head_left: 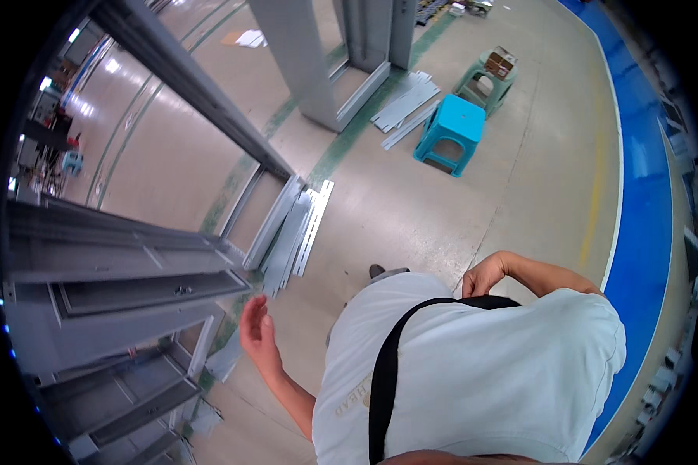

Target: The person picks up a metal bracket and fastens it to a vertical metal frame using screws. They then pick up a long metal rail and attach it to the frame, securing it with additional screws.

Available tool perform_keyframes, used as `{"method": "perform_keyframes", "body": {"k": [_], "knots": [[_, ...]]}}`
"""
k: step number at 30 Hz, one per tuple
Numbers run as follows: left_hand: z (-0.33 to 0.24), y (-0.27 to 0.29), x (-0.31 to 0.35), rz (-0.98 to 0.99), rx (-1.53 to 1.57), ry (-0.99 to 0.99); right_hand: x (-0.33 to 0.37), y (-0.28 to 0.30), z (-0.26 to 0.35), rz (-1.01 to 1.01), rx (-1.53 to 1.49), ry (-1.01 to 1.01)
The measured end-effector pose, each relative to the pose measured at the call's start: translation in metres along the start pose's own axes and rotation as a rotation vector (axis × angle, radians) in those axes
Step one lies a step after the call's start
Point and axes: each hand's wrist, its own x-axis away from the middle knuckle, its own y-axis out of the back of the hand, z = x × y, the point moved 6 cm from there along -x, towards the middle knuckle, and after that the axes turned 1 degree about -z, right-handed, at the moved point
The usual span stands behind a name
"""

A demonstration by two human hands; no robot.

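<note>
My left hand is raised on the left, with its fingers stretched loosely upward and nothing in it. Nearest to it are a grey metal cabinet frame and a stack of long metal strips lying on the floor. My right hand is bent in at my waist, close to a black strap that crosses my white shirt. Its fingers curl downward and inward. The fingertips are hidden, and whatever they may hold does not show.
Tall grey cabinet frames stand in a row along the left. Ahead are a blue plastic stool, a green stool bearing a brown box, and flat metal panels on the floor. A blue floor strip runs along the right.
</note>
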Motion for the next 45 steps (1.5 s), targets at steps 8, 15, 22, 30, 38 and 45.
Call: {"method": "perform_keyframes", "body": {"k": [8, 15, 22, 30, 38, 45], "knots": [[-0.265, -0.151, 0.041, 1.584, 0.510, -0.817, 0.037, 0.044, -0.009, -0.134, 0.060, -0.015], [-0.280, -0.161, 0.004, 1.930, 0.432, -0.896, 0.056, 0.026, 0.002, -0.109, -0.009, 0.087], [-0.303, -0.166, -0.088, 1.759, 0.578, -1.349, 0.080, 0.036, 0.018, -0.222, -0.131, 0.172], [-0.192, -0.297, -0.259, 2.040, 0.798, -0.677, 0.059, 0.068, 0.022, -0.306, -0.359, 0.245], [-0.208, -0.414, -0.270, 2.421, 1.054, -0.393, 0.045, 0.125, 0.025, -0.873, -0.167, 0.053], [-0.173, -0.501, -0.278, 2.278, 0.847, -0.353, 0.066, 0.236, 0.046, -1.250, 0.045, 0.179]]}}
